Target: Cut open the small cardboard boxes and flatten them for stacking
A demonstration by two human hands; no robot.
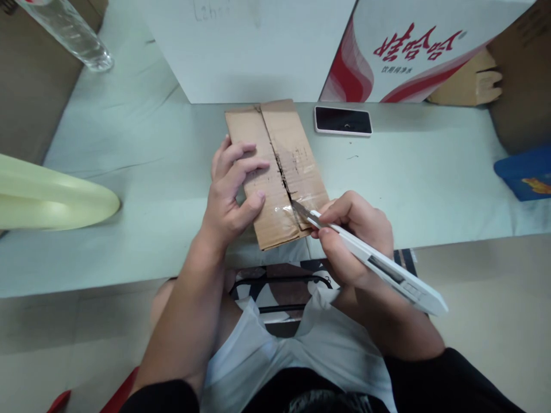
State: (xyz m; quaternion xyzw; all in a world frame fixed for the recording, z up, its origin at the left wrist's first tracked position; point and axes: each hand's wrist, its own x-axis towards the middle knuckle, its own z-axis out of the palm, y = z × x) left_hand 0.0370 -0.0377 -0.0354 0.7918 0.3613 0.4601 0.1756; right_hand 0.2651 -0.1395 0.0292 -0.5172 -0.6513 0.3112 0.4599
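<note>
A flat brown cardboard box (297,137) lies at a slant on the cloth-covered table, its top seam partly torn and dark along the middle. Clear tape shines across the near end. My left hand (232,183) grips the box on its left side, thumb and fingers apart on the top face. In my right hand (355,229) is a white utility knife (387,267), its blade out. The blade's tip touches the seam near the taped end. Some right-hand fingers are hidden behind the knife and beside the box.
Behind the box stand a large white carton (267,51) and a red-and-white carton (387,80). A phone (343,121) lies before them. A water bottle (69,34) and a pale yellow object (55,198) are left; a blue item (527,172) is right. The table edge (469,241) runs nearby.
</note>
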